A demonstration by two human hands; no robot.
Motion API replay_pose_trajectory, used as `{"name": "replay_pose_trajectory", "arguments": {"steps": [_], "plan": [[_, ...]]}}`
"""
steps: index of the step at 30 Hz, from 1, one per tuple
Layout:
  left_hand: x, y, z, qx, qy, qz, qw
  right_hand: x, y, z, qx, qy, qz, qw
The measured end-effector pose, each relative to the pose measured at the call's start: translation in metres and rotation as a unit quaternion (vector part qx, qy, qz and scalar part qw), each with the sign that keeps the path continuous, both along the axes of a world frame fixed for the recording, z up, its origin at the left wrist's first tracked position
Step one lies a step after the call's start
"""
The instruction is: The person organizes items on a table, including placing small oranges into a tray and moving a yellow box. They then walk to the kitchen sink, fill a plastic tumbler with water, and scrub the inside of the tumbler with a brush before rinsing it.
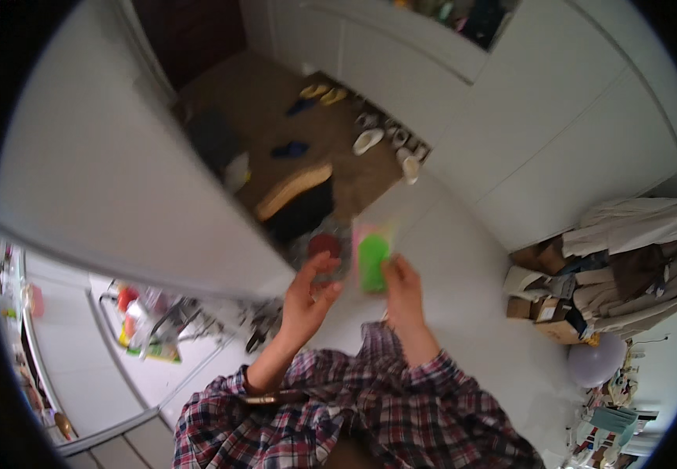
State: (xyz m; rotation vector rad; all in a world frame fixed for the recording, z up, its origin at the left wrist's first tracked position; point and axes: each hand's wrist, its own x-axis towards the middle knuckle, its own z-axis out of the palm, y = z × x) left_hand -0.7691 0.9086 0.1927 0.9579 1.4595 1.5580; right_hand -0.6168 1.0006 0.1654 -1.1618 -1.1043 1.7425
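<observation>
My right hand grips a flat bright green piece with a rounded top by its right edge; a pale pink, partly clear sheet or wrapper shows behind it. The picture is blurred there, so its kind cannot be told. To the left, my left hand is raised with thumb and fingers apart. Its fingertips overlap a dark red round thing in what looks like clear plastic; whether they touch it, I cannot tell. Both arms wear plaid sleeves.
A white wall edge stands close on my left. Ahead, several shoes and slippers lie on a brown mat. White cabinets run along the right. Heaped clothes, boxes and a pale balloon are far right.
</observation>
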Motion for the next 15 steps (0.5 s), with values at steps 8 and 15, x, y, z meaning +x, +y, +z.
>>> {"name": "replay_pose_trajectory", "arguments": {"steps": [8, 15], "plan": [[0.093, 0.176, -0.01, -0.053, -0.218, -0.012, 0.974, 0.108, 0.125, 0.033, 0.074, -0.151, 0.182, 0.969], [0.106, 0.28, 0.01, -0.091, -0.189, 0.017, 0.978, 0.136, 0.239, 0.049, 0.04, -0.013, 0.088, 0.995]]}}
